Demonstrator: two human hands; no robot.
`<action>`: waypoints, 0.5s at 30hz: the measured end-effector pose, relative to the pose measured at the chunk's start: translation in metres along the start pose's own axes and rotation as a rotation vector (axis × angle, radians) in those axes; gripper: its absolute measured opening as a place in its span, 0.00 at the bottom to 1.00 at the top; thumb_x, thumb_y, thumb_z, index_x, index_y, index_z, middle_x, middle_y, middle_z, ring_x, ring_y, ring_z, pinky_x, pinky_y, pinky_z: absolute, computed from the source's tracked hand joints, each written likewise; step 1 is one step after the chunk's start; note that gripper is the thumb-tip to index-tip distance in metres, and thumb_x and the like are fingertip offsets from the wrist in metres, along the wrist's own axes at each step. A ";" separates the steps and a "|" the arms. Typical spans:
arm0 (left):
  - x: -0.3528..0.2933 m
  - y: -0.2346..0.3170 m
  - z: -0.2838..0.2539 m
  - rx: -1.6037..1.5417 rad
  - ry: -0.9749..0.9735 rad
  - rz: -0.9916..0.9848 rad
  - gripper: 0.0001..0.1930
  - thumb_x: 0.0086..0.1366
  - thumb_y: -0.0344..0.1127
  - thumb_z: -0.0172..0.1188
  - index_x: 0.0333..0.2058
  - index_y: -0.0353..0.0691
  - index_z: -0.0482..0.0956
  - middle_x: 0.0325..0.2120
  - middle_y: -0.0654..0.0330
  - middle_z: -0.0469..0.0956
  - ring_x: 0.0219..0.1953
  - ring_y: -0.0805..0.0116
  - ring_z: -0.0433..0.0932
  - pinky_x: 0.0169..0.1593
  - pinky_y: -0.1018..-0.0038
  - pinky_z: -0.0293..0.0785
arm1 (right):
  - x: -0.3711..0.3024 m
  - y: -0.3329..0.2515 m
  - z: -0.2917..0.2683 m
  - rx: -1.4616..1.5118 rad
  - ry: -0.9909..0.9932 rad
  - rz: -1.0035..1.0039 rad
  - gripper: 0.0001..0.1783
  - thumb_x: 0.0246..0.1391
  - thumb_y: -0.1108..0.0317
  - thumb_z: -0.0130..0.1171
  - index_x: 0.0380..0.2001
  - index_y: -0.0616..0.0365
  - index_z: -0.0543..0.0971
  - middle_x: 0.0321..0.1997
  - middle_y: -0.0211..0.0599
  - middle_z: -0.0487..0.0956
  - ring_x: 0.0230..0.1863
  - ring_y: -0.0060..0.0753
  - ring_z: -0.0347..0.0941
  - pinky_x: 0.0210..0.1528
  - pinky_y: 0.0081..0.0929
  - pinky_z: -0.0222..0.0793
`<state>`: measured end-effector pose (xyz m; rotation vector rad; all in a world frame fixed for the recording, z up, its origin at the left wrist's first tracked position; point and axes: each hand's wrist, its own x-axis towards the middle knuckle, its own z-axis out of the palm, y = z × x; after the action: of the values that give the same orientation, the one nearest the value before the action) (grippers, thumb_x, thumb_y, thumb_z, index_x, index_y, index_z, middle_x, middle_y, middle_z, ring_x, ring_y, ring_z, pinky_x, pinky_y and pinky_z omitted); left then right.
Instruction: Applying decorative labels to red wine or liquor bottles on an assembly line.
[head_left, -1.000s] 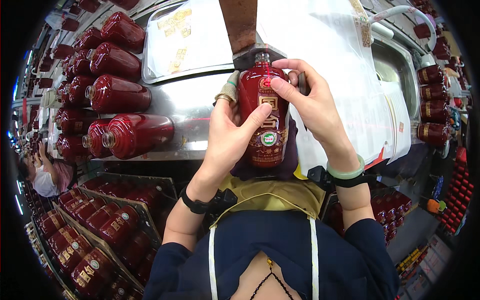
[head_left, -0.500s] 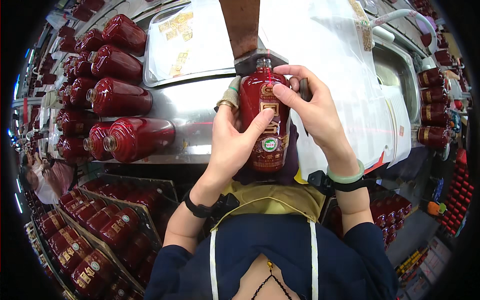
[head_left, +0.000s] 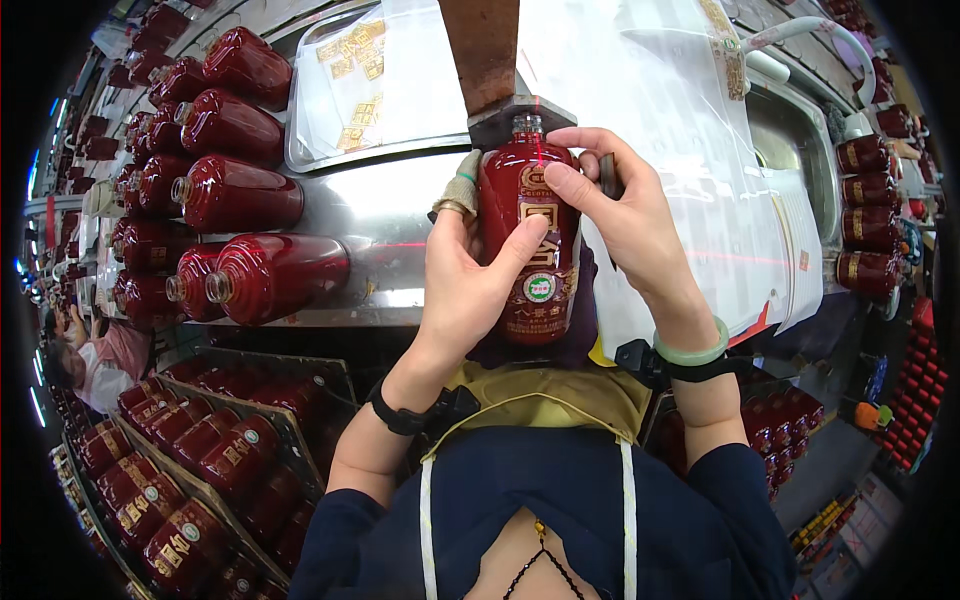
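A dark red glass bottle (head_left: 520,260) with gold decals and a round green-and-white sticker lies at the centre, its clear threaded neck pointing away from me. My left hand (head_left: 462,285) is closed around its left side, thumb pressed on the gold lettering and fingers hidden behind; some of its fingers wear a cloth cover. From the right, my right hand (head_left: 632,210) grips the bottle near the shoulder, its thumb on the upper emblem. A thin dark flat piece (head_left: 608,176) shows between the fingers of that hand. Thin red light lines cross the bottle.
Undecorated red bottles (head_left: 245,190) lie on the steel counter (head_left: 375,250) at left. A tray (head_left: 300,150) holds gold decals. A brown metal post (head_left: 482,50) stands just beyond the neck. White sheets (head_left: 670,200) and a sink (head_left: 800,130) are at right; crates of decorated bottles (head_left: 185,540) are below left.
My hands and the bottle stay nearly in place, with only a slight shift of the right thumb on the emblem. At the far left another person has moved a little.
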<state>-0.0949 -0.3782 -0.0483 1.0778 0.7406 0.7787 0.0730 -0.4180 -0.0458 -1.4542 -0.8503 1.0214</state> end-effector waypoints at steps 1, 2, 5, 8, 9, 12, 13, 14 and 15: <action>0.000 0.000 0.000 0.000 -0.008 -0.001 0.33 0.68 0.29 0.66 0.66 0.27 0.61 0.57 0.50 0.74 0.58 0.67 0.76 0.61 0.69 0.75 | 0.000 0.000 0.000 0.002 0.002 -0.001 0.18 0.58 0.65 0.71 0.48 0.64 0.81 0.30 0.16 0.63 0.30 0.12 0.57 0.33 0.13 0.58; 0.000 0.000 0.000 -0.001 -0.008 -0.001 0.33 0.68 0.29 0.66 0.66 0.27 0.61 0.57 0.50 0.74 0.58 0.67 0.76 0.61 0.69 0.75 | 0.000 0.000 0.000 0.001 0.002 -0.001 0.18 0.58 0.65 0.71 0.48 0.64 0.81 0.30 0.16 0.63 0.30 0.12 0.57 0.33 0.13 0.58; 0.000 -0.004 -0.001 0.003 0.003 0.017 0.33 0.68 0.29 0.66 0.66 0.27 0.60 0.57 0.50 0.75 0.57 0.67 0.77 0.60 0.69 0.76 | -0.001 -0.005 -0.001 -0.009 0.003 -0.007 0.19 0.58 0.64 0.71 0.48 0.64 0.81 0.30 0.17 0.65 0.31 0.12 0.59 0.34 0.14 0.60; -0.001 -0.004 0.000 0.036 0.015 0.011 0.33 0.68 0.30 0.66 0.66 0.27 0.60 0.56 0.50 0.75 0.56 0.67 0.78 0.59 0.70 0.76 | 0.000 -0.013 -0.006 -0.022 -0.025 -0.022 0.23 0.63 0.66 0.64 0.57 0.66 0.74 0.35 0.26 0.71 0.35 0.14 0.66 0.37 0.16 0.64; -0.001 -0.003 0.003 0.031 0.028 0.009 0.34 0.68 0.30 0.66 0.66 0.27 0.60 0.56 0.50 0.76 0.55 0.67 0.78 0.58 0.70 0.77 | 0.002 -0.013 -0.009 0.014 0.008 -0.085 0.23 0.65 0.67 0.60 0.59 0.66 0.71 0.38 0.29 0.73 0.37 0.15 0.68 0.38 0.17 0.66; -0.002 -0.003 0.004 0.021 0.038 0.004 0.34 0.68 0.30 0.66 0.67 0.27 0.59 0.56 0.50 0.76 0.54 0.68 0.79 0.58 0.70 0.77 | 0.010 -0.024 -0.019 -0.429 0.119 -0.462 0.16 0.67 0.74 0.54 0.55 0.65 0.72 0.40 0.37 0.78 0.42 0.26 0.75 0.45 0.25 0.71; -0.002 -0.004 0.003 0.015 0.035 0.000 0.34 0.68 0.30 0.66 0.67 0.27 0.59 0.56 0.50 0.76 0.54 0.68 0.78 0.58 0.70 0.77 | 0.011 -0.037 -0.022 -0.541 0.088 -0.540 0.14 0.67 0.77 0.55 0.54 0.64 0.74 0.41 0.34 0.79 0.45 0.22 0.74 0.47 0.25 0.72; -0.002 -0.006 0.002 0.014 0.037 0.001 0.34 0.68 0.30 0.66 0.67 0.27 0.59 0.56 0.50 0.76 0.54 0.68 0.78 0.58 0.70 0.77 | 0.012 -0.047 -0.022 -0.602 0.023 -0.647 0.11 0.62 0.80 0.58 0.47 0.64 0.79 0.39 0.38 0.83 0.45 0.31 0.79 0.45 0.30 0.75; -0.001 -0.009 0.001 0.029 0.039 0.003 0.34 0.68 0.30 0.66 0.67 0.27 0.59 0.55 0.51 0.76 0.54 0.69 0.78 0.58 0.71 0.76 | 0.013 -0.053 -0.021 -0.603 0.021 -0.647 0.11 0.62 0.80 0.58 0.47 0.64 0.79 0.39 0.38 0.83 0.45 0.31 0.79 0.45 0.30 0.75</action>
<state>-0.0933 -0.3822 -0.0561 1.0926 0.7853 0.7955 0.0994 -0.4068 0.0051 -1.4989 -1.5713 0.2615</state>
